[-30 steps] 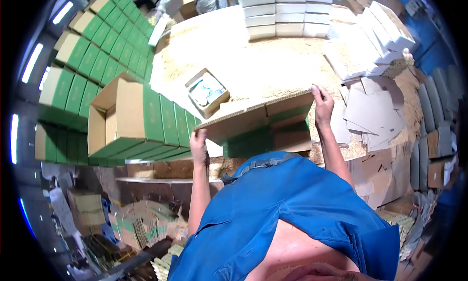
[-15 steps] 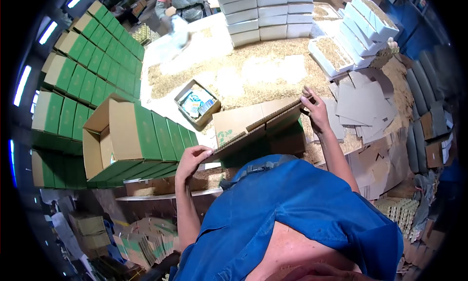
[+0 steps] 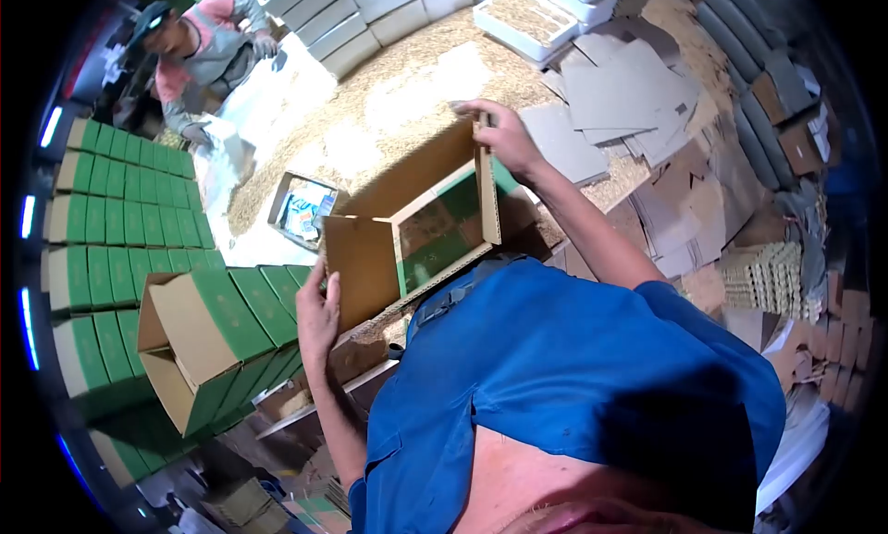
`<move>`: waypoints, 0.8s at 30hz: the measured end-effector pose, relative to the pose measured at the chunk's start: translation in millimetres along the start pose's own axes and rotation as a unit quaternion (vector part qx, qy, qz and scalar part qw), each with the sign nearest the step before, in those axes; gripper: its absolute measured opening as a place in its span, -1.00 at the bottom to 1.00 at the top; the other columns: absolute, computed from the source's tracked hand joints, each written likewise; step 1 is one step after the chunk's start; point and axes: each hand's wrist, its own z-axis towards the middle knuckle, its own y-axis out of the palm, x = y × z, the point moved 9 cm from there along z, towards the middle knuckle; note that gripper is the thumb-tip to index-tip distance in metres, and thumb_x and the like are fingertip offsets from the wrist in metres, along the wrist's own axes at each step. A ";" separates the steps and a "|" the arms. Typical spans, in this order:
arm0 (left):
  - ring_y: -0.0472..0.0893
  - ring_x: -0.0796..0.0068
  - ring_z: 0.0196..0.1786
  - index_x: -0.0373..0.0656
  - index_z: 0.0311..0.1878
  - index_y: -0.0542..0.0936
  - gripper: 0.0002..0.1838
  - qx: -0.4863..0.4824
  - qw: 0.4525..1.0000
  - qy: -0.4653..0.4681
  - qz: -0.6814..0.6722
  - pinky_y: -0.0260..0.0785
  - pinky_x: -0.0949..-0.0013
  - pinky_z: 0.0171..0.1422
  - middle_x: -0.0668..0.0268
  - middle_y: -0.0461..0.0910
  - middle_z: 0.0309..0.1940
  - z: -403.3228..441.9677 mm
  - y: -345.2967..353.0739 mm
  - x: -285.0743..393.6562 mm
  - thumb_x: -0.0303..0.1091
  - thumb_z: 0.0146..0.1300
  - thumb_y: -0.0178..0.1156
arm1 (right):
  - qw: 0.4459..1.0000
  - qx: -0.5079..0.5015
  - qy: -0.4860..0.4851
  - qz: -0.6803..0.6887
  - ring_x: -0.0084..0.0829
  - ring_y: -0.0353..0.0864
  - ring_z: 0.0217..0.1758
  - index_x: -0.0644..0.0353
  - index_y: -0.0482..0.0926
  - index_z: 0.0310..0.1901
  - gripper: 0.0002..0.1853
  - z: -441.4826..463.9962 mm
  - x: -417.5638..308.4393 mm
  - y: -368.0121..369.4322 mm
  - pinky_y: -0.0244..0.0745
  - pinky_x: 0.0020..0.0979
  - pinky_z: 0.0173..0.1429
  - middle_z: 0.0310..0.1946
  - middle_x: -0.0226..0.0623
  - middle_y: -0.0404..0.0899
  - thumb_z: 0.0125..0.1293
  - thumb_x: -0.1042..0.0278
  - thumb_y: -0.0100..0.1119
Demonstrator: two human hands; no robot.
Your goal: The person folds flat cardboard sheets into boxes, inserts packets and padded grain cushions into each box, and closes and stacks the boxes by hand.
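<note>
A cardboard box (image 3: 363,266), brown inside with green on its panels, stands opened up in front of my body, its flaps spread. At its left flap is my left hand (image 3: 319,314), fingers against the outer edge. My right hand (image 3: 507,141) grips the upper right flap between thumb and fingers. Through the frame of the box, green and brown cardboard shows. Just beyond the left flap, a small open box (image 3: 303,210) holds blue and white packets.
Green boxes (image 3: 111,284) are stacked at the left, with an open one (image 3: 185,335) nearer. White trays (image 3: 525,23) and grey cardboard sheets (image 3: 620,90) lie beyond on the shavings-strewn table (image 3: 407,80). A co-worker (image 3: 208,57) in an apron is at the upper left.
The flat folded cardboard has opened into a box shape between my hands. The view has turned, bringing the co-worker more fully into sight.
</note>
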 end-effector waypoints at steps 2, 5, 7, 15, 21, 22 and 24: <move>0.64 0.55 -0.11 -0.14 0.45 0.31 -0.43 0.010 0.997 0.004 0.074 0.47 0.48 -0.10 0.02 0.57 0.19 15.6 -2.2 16.6 -0.47 0.36 0.09 | 0.998 -0.008 -0.041 -0.055 -0.27 0.60 0.09 0.39 0.61 -0.06 -0.58 13.6 -10.9 25.9 0.41 -0.38 0.27 -0.03 -0.03 0.65 0.02 0.63 -0.08; 0.68 0.33 0.03 -0.10 0.43 0.34 -0.41 0.046 0.984 -0.030 0.167 0.49 0.33 0.05 -0.02 0.53 0.23 37.6 3.6 7.4 -0.48 0.30 0.10 | 0.994 0.007 -0.010 -0.109 -0.33 0.59 0.09 0.36 0.58 -0.06 -0.57 25.2 6.4 49.9 0.42 -0.38 0.26 -0.09 -0.09 0.65 -0.01 0.65 -0.09; 0.63 0.11 0.14 -0.09 0.42 0.36 -0.43 0.074 0.981 -0.031 0.175 0.43 0.18 0.24 -0.04 0.55 0.18 44.4 16.8 16.6 -0.49 0.31 0.07 | 0.985 0.088 -0.090 -0.119 -0.25 0.60 0.00 0.34 0.53 -0.01 -0.58 20.5 25.4 53.3 0.44 -0.34 0.22 -0.17 -0.08 0.62 0.02 0.60 -0.05; 0.31 0.12 0.47 0.00 0.47 0.30 -0.28 -0.259 0.965 -0.047 0.018 0.21 0.19 0.49 0.07 0.13 0.52 25.7 108.5 5.4 0.00 0.30 0.24 | 0.969 0.099 -0.142 -0.176 -0.26 0.44 0.32 0.32 0.27 0.36 -0.10 -0.7 34.7 59.2 0.26 -0.30 0.45 0.26 -0.03 0.44 -0.01 0.30 0.55; 0.53 0.21 0.28 -0.02 0.41 0.40 -0.11 -0.246 0.965 -0.070 0.058 0.34 0.23 0.40 0.06 0.55 0.22 13.7 81.1 -7.4 -0.16 -0.04 0.55 | 0.989 -0.091 0.031 -0.114 -0.47 0.64 0.01 0.26 0.57 0.12 -0.47 8.4 108.9 57.4 0.51 -0.41 0.17 -0.04 -0.25 0.69 0.08 0.35 0.46; 0.61 0.22 0.19 -0.03 0.38 0.44 -0.13 -0.215 0.974 -0.076 0.018 0.40 0.24 0.34 0.08 0.62 0.14 22.2 74.5 -6.1 -0.15 -0.07 0.57 | 0.987 -0.099 0.023 -0.121 -0.47 0.65 0.00 0.26 0.58 0.11 -0.47 11.4 113.5 59.0 0.52 -0.42 0.16 -0.03 -0.25 0.69 0.08 0.35 0.46; 0.66 0.26 0.10 -0.01 0.42 0.39 0.04 -0.038 0.983 -0.139 0.113 0.46 0.23 0.25 0.09 0.65 0.08 45.5 52.1 -21.5 -0.02 -0.21 0.62 | 0.985 -0.134 0.056 -0.090 -0.45 0.65 0.01 0.24 0.58 0.13 -0.47 13.0 117.4 61.3 0.52 -0.39 0.17 -0.02 -0.24 0.69 0.09 0.34 0.46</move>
